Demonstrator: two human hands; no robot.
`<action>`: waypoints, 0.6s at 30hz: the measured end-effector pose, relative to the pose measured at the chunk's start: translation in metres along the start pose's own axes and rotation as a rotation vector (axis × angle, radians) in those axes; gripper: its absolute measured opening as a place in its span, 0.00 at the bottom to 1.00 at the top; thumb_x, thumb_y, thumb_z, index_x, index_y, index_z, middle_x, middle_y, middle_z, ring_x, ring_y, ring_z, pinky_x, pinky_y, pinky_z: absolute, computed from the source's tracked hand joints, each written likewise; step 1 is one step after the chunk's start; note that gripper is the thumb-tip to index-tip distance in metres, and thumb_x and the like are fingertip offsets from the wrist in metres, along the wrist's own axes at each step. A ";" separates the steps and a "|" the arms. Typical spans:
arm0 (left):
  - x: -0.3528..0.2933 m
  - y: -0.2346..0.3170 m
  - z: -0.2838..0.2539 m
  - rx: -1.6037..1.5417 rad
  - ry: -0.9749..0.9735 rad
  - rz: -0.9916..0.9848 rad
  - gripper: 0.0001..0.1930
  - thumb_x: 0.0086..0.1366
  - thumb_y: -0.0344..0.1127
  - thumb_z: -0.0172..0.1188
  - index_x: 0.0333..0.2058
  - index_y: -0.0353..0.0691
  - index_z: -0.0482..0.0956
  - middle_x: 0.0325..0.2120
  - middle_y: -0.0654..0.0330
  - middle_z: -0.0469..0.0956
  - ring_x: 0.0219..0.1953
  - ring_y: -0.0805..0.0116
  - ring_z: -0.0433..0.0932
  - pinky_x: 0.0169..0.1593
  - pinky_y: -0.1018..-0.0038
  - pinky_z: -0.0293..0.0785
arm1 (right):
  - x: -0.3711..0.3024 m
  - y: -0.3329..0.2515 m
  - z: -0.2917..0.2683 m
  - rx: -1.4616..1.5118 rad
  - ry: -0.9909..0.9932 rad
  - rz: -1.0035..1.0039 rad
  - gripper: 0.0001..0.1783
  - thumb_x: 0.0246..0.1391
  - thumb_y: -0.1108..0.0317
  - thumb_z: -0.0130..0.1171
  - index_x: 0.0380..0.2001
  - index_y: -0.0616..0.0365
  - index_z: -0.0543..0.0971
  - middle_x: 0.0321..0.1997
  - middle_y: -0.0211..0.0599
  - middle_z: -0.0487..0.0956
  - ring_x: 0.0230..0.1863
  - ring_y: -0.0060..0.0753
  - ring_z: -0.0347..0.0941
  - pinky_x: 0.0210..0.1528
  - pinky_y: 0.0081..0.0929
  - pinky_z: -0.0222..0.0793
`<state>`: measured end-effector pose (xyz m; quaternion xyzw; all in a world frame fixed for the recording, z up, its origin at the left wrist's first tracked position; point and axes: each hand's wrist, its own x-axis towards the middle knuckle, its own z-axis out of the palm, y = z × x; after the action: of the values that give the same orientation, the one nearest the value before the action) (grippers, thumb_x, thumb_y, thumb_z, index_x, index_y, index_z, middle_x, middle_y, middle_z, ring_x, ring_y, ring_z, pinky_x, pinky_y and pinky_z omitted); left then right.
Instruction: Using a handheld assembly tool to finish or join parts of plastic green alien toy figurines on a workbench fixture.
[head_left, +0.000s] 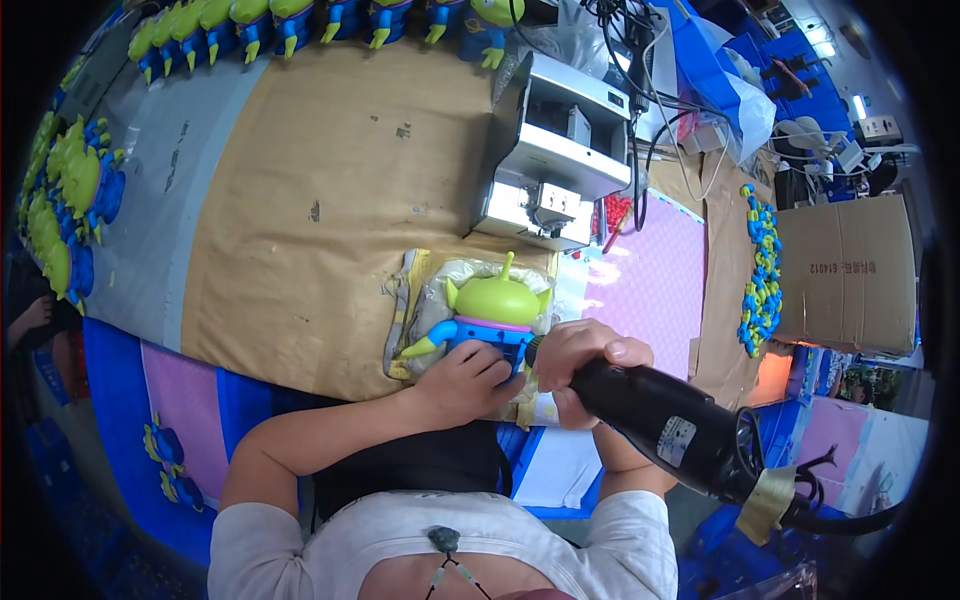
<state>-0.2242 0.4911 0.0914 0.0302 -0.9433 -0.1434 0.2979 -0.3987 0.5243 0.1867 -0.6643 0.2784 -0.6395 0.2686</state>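
Note:
A green toy alien figure (497, 299) with a blue body lies on a plastic-covered pad (425, 281), its head away from me. My left hand (468, 380) rests on its lower body, fingers curled over it and holding it down. In my right hand (590, 365) is a black corded electric screwdriver (665, 425), tilted, with its front end at the right side of the blue body. My fingers wrap round the front of the tool. Whether its tip touches the toy is hidden by my hand.
A white and black machine (560, 150) stands just beyond the pad. Rows of similar figures (250, 20) line the far edge, and more (80, 200) stand at the left. Small blue and green parts (762, 270) lie at the right beside a cardboard box (850, 272).

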 end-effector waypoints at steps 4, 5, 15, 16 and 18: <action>-0.001 0.000 -0.001 0.013 0.007 -0.009 0.14 0.52 0.37 0.56 0.39 0.48 0.78 0.30 0.64 0.66 0.40 0.67 0.71 0.47 0.69 0.66 | 0.002 0.001 0.004 -0.020 -0.003 -0.005 0.40 0.40 0.82 0.59 0.60 0.50 0.60 0.22 0.30 0.73 0.21 0.31 0.73 0.24 0.25 0.69; 0.000 0.000 -0.001 0.014 0.015 -0.006 0.13 0.52 0.37 0.56 0.38 0.48 0.78 0.30 0.64 0.66 0.40 0.67 0.71 0.47 0.69 0.66 | 0.001 -0.001 0.003 -0.019 0.003 0.010 0.40 0.41 0.82 0.59 0.59 0.50 0.60 0.23 0.31 0.73 0.22 0.30 0.73 0.25 0.25 0.69; -0.029 -0.001 -0.023 -0.007 0.128 -0.127 0.24 0.52 0.45 0.64 0.49 0.52 0.75 0.50 0.55 0.67 0.56 0.57 0.63 0.61 0.54 0.56 | 0.043 -0.022 -0.018 0.027 0.318 0.146 0.37 0.51 0.71 0.61 0.61 0.54 0.55 0.22 0.31 0.71 0.20 0.28 0.70 0.26 0.29 0.70; -0.038 -0.001 -0.028 -0.027 0.130 -0.184 0.26 0.52 0.48 0.65 0.51 0.53 0.74 0.53 0.54 0.65 0.58 0.55 0.62 0.62 0.51 0.54 | 0.056 -0.013 -0.026 -0.026 0.389 0.131 0.37 0.50 0.73 0.60 0.61 0.54 0.55 0.22 0.31 0.71 0.20 0.28 0.70 0.26 0.29 0.70; -0.050 -0.009 -0.035 -0.128 0.166 -0.303 0.34 0.53 0.54 0.65 0.57 0.53 0.67 0.57 0.49 0.60 0.59 0.50 0.59 0.62 0.48 0.53 | 0.083 0.004 -0.042 -0.176 0.533 0.127 0.35 0.48 0.75 0.59 0.60 0.56 0.57 0.22 0.32 0.71 0.20 0.27 0.70 0.27 0.29 0.71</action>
<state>-0.1636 0.4805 0.0881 0.1648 -0.8890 -0.2434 0.3510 -0.4385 0.4625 0.2436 -0.4749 0.4347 -0.7468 0.1666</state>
